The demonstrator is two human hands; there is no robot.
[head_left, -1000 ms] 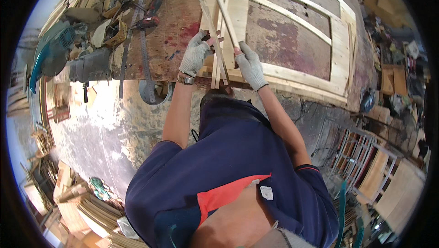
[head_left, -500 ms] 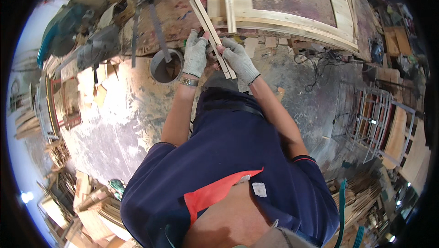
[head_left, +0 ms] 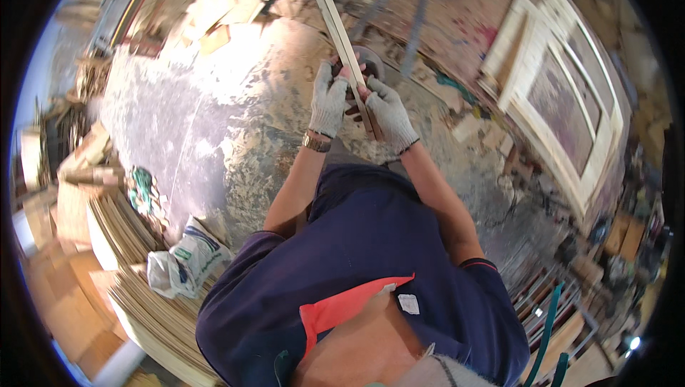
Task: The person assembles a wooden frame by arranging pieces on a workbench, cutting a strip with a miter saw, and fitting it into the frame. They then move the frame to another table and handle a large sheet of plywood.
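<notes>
Two long, narrow wooden strips (head_left: pixel 334 19), lying side by side, run from the top of the picture down to a near end between my forearms. My left hand (head_left: pixel 328 105), in a pale knit glove with bare fingertips, is closed on them from the left. On the other side, my right hand (head_left: pixel 391 112), gloved the same way, grips them slightly nearer to their close end. Some of the fingers are hidden behind the wood. Just beyond my hands is a round grey bucket (head_left: pixel 369 64), partly covered by the strips.
A pale wooden frame (head_left: pixel 542 126) lies on the stained workbench (head_left: pixel 467 26) at the right. Stacked boards (head_left: pixel 153 323) and a white sack (head_left: pixel 191 258) are at the lower left. Wood offcuts (head_left: pixel 228 8) lie on the floor at the upper left.
My view has turned to the left, so the workbench and frame now appear farther right. Both hands still hold the strips, which have swung round with me away from the frame.
</notes>
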